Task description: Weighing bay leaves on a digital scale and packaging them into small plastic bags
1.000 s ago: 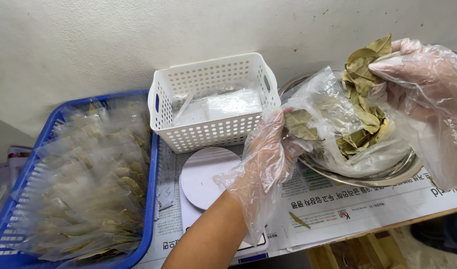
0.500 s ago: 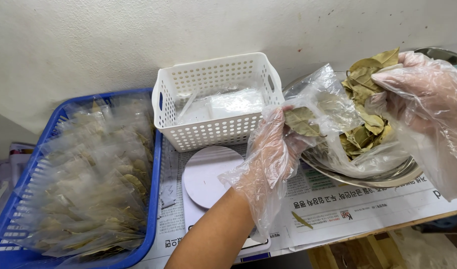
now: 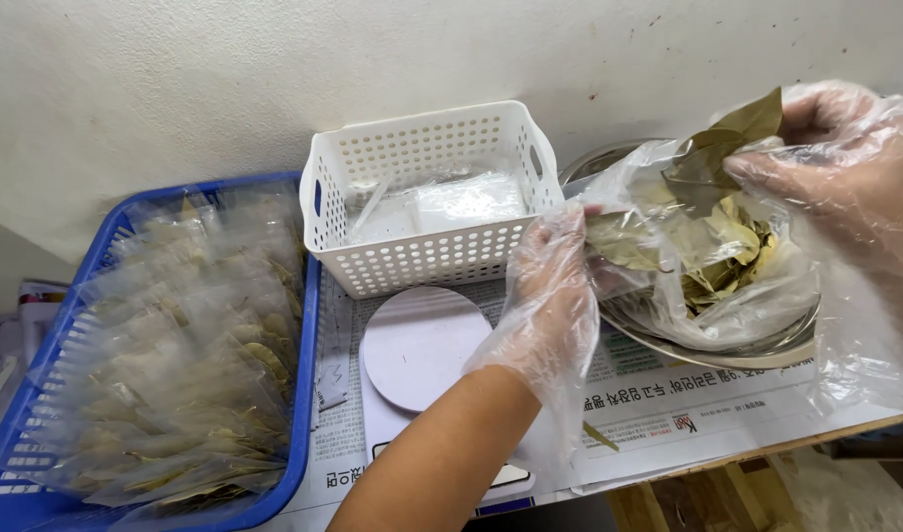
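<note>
Left hand (image 3: 555,286): gloved, pinching the edge of the clear bag (image 3: 707,266).
Right hand (image 3: 850,172): gloved, fingers closed on dried leaves (image 3: 712,163) above bag.
Beneath: metal bowl (image 3: 727,350).

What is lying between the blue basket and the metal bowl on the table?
In the head view, a round white scale on newspaper lies between the blue basket and the metal bowl, with the left hand above.
</note>
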